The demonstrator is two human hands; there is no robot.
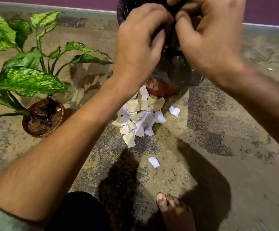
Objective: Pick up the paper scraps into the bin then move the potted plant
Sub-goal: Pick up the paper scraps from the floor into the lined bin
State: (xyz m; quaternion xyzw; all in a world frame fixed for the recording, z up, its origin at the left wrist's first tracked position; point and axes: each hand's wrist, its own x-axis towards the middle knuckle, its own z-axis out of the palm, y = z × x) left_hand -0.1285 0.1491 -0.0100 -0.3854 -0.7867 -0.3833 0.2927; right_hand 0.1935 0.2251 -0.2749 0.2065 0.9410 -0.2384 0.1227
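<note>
Two loose white scraps lie apart from the rest on the floor (218,164): one (153,162) nearest the person's bare foot (173,212), another (174,111) just right of the main heap. That heap of paper scraps (139,116), beige and white torn squares overlapping in a mound, sits mid-floor, touching the foot of the reddish bin (162,89). Left of it, well apart, the potted plant (43,117) stands upright in a brown pot, with broad speckled green leaves. Farther on, both hands work a black plastic liner (173,64) over the bin: the left hand (140,45) and the right hand (208,40) each have fingers curled, pinching the film between them. The step looks like opening the liner's mouth; it would go best by parting the layers fully and seating the rim wide, so handfuls drop in cleanly. A tiny fleck (270,69) lies far right.
</note>
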